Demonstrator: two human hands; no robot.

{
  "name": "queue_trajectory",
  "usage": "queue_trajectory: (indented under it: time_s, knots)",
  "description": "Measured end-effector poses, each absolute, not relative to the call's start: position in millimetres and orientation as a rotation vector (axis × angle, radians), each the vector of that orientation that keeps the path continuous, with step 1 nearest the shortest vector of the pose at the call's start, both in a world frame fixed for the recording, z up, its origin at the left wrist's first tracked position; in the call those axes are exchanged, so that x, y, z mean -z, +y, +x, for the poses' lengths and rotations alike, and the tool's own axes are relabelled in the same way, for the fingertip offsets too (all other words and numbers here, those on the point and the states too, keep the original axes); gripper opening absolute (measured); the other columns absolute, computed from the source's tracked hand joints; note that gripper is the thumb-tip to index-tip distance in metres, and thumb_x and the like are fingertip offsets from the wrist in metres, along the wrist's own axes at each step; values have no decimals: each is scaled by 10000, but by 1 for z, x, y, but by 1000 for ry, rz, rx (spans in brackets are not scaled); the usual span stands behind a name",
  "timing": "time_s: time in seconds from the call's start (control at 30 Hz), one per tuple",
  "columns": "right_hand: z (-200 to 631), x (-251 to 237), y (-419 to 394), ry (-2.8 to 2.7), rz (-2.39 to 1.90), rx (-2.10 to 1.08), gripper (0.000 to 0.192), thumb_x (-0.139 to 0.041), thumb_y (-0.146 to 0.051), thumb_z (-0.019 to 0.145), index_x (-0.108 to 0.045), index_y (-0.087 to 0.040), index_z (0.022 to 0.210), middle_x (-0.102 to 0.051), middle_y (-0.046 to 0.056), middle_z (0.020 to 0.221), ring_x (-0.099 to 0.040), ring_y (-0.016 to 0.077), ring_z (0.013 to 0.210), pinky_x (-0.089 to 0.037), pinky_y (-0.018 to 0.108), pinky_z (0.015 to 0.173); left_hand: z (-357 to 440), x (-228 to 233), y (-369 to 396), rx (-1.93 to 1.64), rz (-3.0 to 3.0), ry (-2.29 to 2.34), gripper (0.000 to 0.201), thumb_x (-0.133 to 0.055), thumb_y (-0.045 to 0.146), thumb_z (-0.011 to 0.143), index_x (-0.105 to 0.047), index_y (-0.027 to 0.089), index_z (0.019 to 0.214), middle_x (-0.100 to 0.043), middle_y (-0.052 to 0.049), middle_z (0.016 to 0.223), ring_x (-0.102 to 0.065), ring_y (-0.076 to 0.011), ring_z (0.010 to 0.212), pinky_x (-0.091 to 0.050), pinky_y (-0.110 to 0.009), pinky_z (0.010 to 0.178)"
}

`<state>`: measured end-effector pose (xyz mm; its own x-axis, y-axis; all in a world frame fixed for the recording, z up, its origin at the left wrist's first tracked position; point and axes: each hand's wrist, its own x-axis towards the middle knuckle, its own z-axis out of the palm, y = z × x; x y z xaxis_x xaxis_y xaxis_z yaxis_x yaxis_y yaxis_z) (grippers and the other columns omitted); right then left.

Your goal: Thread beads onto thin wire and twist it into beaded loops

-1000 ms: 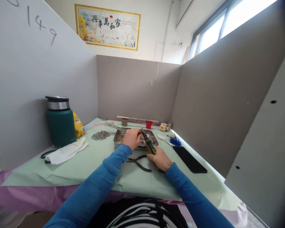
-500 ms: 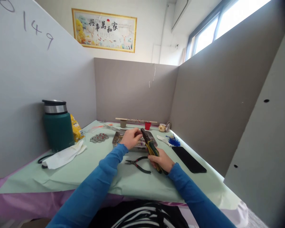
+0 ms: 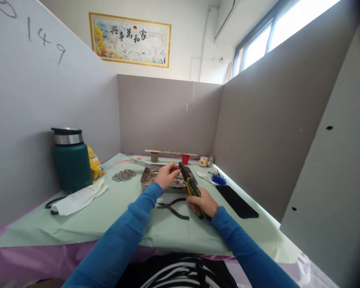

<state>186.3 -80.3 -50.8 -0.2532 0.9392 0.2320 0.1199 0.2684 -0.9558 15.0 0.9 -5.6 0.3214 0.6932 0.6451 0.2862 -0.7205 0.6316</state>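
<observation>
In our right hand (image 3: 206, 203) we grip the green-and-yellow pliers (image 3: 192, 184), nose pointing up across the metal tray (image 3: 144, 185) of small bead-like pieces (image 3: 151, 177), while our left hand (image 3: 167, 176) pinches beside their tip — we cannot tell what, if anything, it holds. We should steady that pinch near the nose and squeeze gently — skin clear of the jaws, wrists clear of the black-handled pliers (image 3: 169, 206) lying on the pale green tablecloth (image 3: 63, 230)

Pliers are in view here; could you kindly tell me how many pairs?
2: the yellow-green pliers in the right hand, and the black pliers lying in front of the metal tray. The white cloth may hide others.
</observation>
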Motion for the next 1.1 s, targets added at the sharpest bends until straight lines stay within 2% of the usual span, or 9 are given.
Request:
queue_trajectory:
  time_s: [0.13,0.3,0.43,0.57,0.63,0.77,0.93,1.0,1.1]
  knots:
    - [183,51,-79,-1581,-1063,-1070,218,-530,-209,649,-479,-181,859,-466,-75,461,-413,97,369,-357,232,390,25,-2,-15,-1362,2395,1123,108,-469,235,813,-541,166,771,-608,-26,708,-561,-145,690,-419,-252,652]
    - [178,50,-74,-1637,-1288,-820,145,-494,-136,582,-504,-175,721,-485,-49,460,-445,102,410,-348,224,422,41,-20,-44,-1094,2699,1821,110,-488,92,750,-559,114,831,-619,-139,828,-573,-251,856,-408,-331,717]
    - [179,53,-72,-1540,-1248,-975,189,-489,-158,591,-503,-172,779,-455,-60,432,-414,103,368,-335,230,386,34,-13,-27,-1233,2695,1485,90,-470,148,794,-560,151,791,-624,-94,814,-569,-203,816,-407,-299,719]
    - [183,52,-77,-1444,-981,-1222,314,-562,-193,584,-490,-166,887,-490,-58,534,-412,86,381,-348,226,370,21,3,3,-1366,2303,904,121,-503,255,794,-540,159,730,-592,-15,664,-536,-132,636,-417,-240,620]
    - [185,51,-79,-1413,-900,-1274,340,-580,-199,578,-487,-163,903,-501,-53,568,-419,81,396,-359,225,376,21,6,7,-1371,2199,794,122,-504,265,791,-534,153,751,-599,-14,674,-543,-126,634,-426,-233,610]
    - [184,51,-78,-1455,-978,-1203,280,-549,-188,603,-491,-166,876,-486,-64,495,-413,86,366,-355,221,365,32,-10,-13,-1309,2459,1195,117,-471,225,804,-557,155,766,-620,-48,707,-581,-159,697,-431,-264,667]
    - [179,52,-71,-1564,-1227,-981,184,-509,-145,596,-501,-168,779,-453,-69,393,-415,102,328,-322,214,338,46,-32,-44,-921,2813,1796,124,-479,92,748,-580,107,818,-634,-145,813,-593,-250,853,-427,-330,722]
    - [179,53,-72,-1560,-1219,-985,169,-510,-153,607,-501,-167,775,-455,-67,394,-411,100,328,-327,216,341,43,-28,-42,-958,2807,1746,109,-486,105,759,-576,111,820,-633,-138,822,-586,-241,859,-423,-326,736]
    - [181,53,-77,-1551,-1083,-1049,205,-530,-196,645,-504,-168,847,-478,-66,435,-409,96,343,-351,224,363,29,-12,-23,-1287,2615,1294,115,-464,204,813,-561,157,774,-619,-64,756,-576,-173,763,-424,-282,714]
